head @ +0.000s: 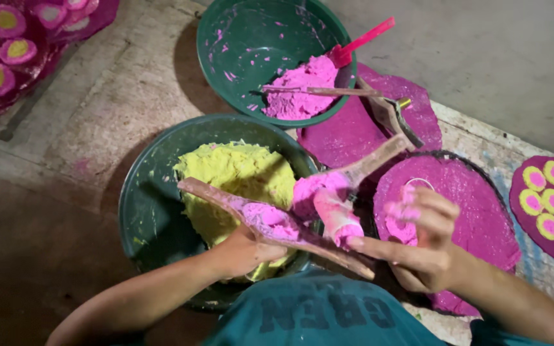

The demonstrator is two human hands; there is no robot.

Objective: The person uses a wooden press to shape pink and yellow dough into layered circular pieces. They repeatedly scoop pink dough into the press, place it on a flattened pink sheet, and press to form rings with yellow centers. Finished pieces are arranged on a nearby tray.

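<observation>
My left hand (242, 251) grips paste-smeared wooden stick (270, 225) | right hand (418, 240) pinches pink paste roll (338, 218) beside yellow-paste green bowl (145, 211) | roll unfinished

Two bowls (161, 211) on concrete floor (84, 122)

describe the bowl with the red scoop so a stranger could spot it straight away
Find the big green bowl of yellow paste above the left hand. Just beyond it sits a second green bowl. This one holds only a small heap of pink paste, with the red scoop leaning on its rim.
</observation>
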